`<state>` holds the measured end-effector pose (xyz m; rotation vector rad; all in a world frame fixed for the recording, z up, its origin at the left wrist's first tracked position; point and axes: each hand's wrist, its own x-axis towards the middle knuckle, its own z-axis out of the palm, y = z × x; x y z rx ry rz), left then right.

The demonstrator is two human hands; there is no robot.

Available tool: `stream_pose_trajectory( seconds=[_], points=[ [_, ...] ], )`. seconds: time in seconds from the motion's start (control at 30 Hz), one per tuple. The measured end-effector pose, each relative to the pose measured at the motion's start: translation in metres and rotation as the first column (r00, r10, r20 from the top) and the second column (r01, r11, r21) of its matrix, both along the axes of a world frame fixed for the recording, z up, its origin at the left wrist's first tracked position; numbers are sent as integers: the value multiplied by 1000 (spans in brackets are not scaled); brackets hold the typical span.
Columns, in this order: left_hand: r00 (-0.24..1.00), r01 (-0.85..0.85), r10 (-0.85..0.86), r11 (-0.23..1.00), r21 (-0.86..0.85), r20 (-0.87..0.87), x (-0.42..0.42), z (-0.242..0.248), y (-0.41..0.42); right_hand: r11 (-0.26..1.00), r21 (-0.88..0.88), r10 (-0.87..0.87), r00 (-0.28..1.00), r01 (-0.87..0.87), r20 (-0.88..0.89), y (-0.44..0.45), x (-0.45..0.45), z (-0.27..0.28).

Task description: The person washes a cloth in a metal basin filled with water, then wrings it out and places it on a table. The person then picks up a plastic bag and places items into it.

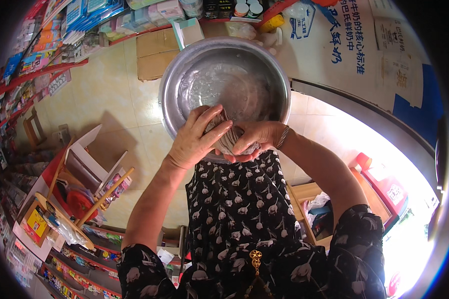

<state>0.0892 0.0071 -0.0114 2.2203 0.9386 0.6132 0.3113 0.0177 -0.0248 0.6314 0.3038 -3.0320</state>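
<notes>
A wet, bunched grey-brown cloth (228,140) is held between both hands over the near rim of a large round metal basin (284,91). My left hand (196,138) lies on the cloth's left side, its fingers bent over the top. From the right, my right hand (252,140) grips the cloth's lower end, thumb on top and fingers curled beneath. Water (224,88) with some bubbles stands in the basin. Part of the cloth is hidden behind the fingers.
A flattened cardboard piece (155,54) lies on the tiled floor beyond the basin. Shelves of packaged goods (146,18) run along the far and left sides. At the left stands a round wooden stool (65,220) bearing several things. A large printed panel (333,48) is at the upper right.
</notes>
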Motion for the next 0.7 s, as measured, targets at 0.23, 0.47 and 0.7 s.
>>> stream_pose_trajectory(
  seconds=[0.23, 0.47, 0.7],
  points=[
    [965, -13, -26, 989, -148, -260, 1, 3, 6, 952, 120, 266, 956, -280, 122, 13, -2, 5],
    [849, -148, -25, 948, -283, -529, 17, -17, 6, 608, 659, 87, 862, -442, 499, 3, -8, -32],
    [822, -301, 65, 893, -335, -565, 35, -36, -4, -55, 691, -220, 684, -720, 696, -2, -13, -23]
  ],
)
